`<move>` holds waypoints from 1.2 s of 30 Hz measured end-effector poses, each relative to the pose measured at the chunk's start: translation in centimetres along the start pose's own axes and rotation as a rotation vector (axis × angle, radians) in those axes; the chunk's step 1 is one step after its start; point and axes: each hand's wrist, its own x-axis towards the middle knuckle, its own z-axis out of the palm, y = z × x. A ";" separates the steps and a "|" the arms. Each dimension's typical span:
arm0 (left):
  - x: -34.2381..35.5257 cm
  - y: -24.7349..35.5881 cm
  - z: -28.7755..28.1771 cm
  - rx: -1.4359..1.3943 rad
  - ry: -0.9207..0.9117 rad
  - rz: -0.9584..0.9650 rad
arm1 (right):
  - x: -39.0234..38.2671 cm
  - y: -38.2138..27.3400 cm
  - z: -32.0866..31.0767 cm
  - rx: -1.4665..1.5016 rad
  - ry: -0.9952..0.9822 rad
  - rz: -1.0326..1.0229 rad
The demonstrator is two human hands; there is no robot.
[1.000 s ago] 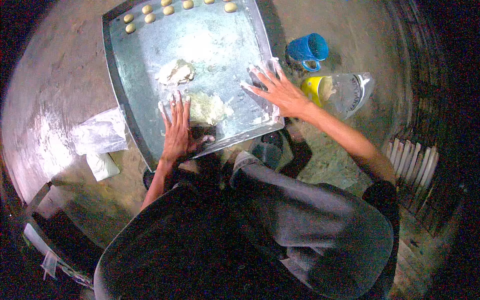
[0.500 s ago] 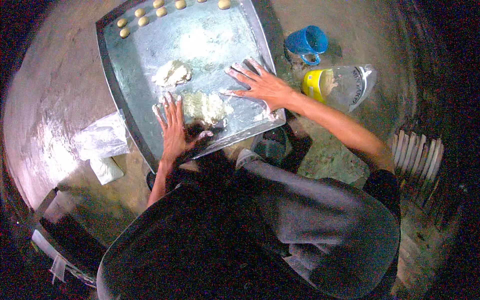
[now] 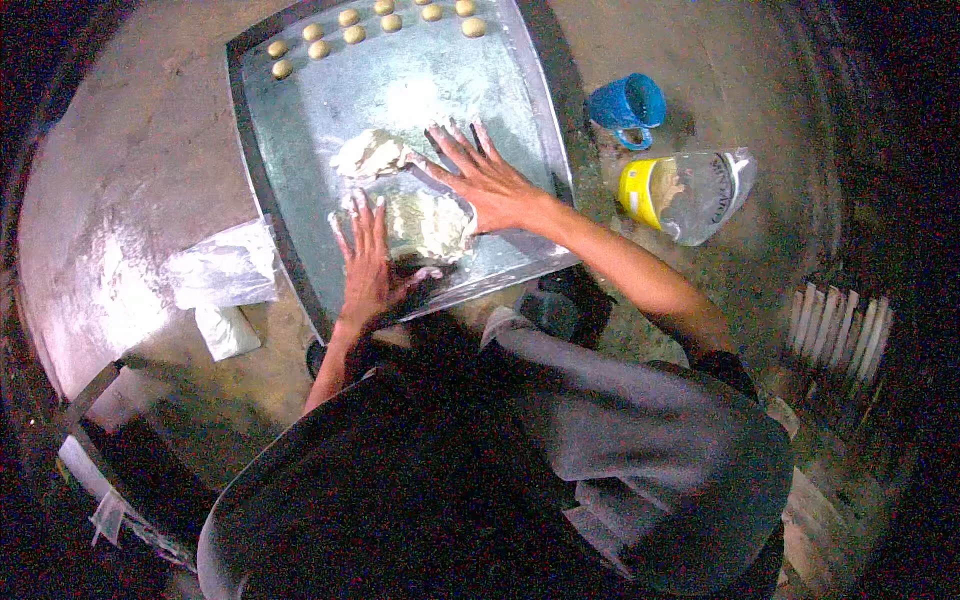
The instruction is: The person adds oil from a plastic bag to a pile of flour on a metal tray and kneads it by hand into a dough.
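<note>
A flattened, crumbly mass of pale dough lies near the close edge of a metal tray. At its left side, my left hand rests with whitened fingers spread. My right hand reaches over its right side, fingers stretched out and also floury, with the heel of the hand by the dough. Just beyond both hands sits a second pale lump of dough, close to my right thumb. Neither hand grips anything. Along the tray's far edge stand small round dough balls in two rows.
Right of the tray, a blue mug and a clear plastic bag with a yellow band lie on the floor. To the left are a crumpled clear bag and a small white packet. Slatted pieces stand at far right.
My right hand has moved left over the tray, closer to both lumps of dough. My left hand stays beside the near dough. The whole view has shifted slightly.
</note>
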 end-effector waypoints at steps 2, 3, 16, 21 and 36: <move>-0.2 -0.3 0.3 0.047 0.037 0.001 | 0.5 -0.4 -1.2 -0.076 -0.157 0.023; -0.2 -0.2 0.1 0.031 0.034 -0.023 | 0.5 -0.5 -2.0 -0.118 -0.236 0.036; 0.9 -1.6 2.7 0.246 -0.054 0.186 | -1.2 -3.2 3.6 0.057 -0.055 -0.048; 0.3 -1.0 -0.3 -0.256 -0.029 0.114 | -1.5 -3.5 3.7 0.310 0.006 0.049; -2.0 -1.2 -3.1 -0.585 0.354 -0.211 | 4.1 -8.5 12.3 0.376 0.154 -0.143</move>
